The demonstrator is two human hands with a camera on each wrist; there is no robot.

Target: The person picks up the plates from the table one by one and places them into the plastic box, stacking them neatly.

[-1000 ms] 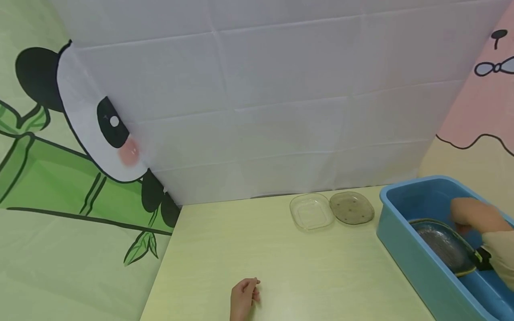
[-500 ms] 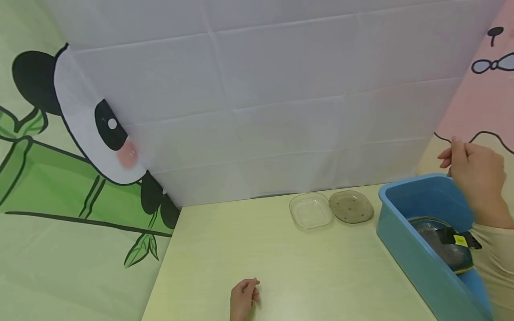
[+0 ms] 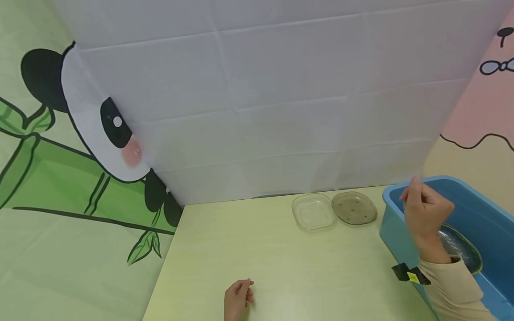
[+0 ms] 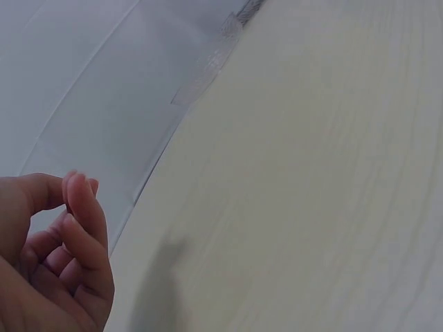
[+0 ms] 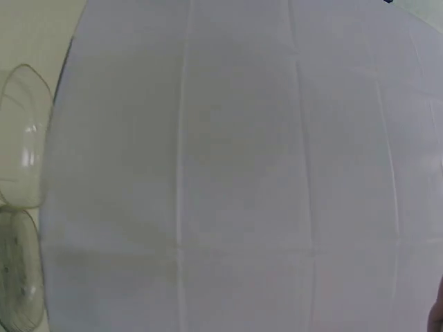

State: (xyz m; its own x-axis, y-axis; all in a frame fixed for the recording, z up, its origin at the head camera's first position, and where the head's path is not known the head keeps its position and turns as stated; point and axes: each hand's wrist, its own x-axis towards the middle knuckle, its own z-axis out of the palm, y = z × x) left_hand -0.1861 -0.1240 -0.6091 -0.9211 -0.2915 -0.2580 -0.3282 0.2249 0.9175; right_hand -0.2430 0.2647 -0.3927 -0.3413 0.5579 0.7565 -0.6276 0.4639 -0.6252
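In the head view my left hand is low over the table's front, fingers loosely curled. Its thumb and index tips meet in the left wrist view, holding nothing visible. My right hand, wrist sleeved in beige, is raised over the left rim of a blue tub. Its fingers are curled, with nothing seen in them; the palm side is hidden. Inside the tub rests a glass dish with a yellow-green edge, partly behind the right forearm. A clear square glass dish and a smoky spotted dish sit side by side.
The pale table runs back to a white hanging cloth. A green panda-printed cloth hangs on the left, a pink and cream one on the right. A black strap with a yellow label is on the right wrist.
My right hand has risen out of the blue tub, then moved left and lower to the tub's left rim. The left hand and the dishes on the table have barely moved.
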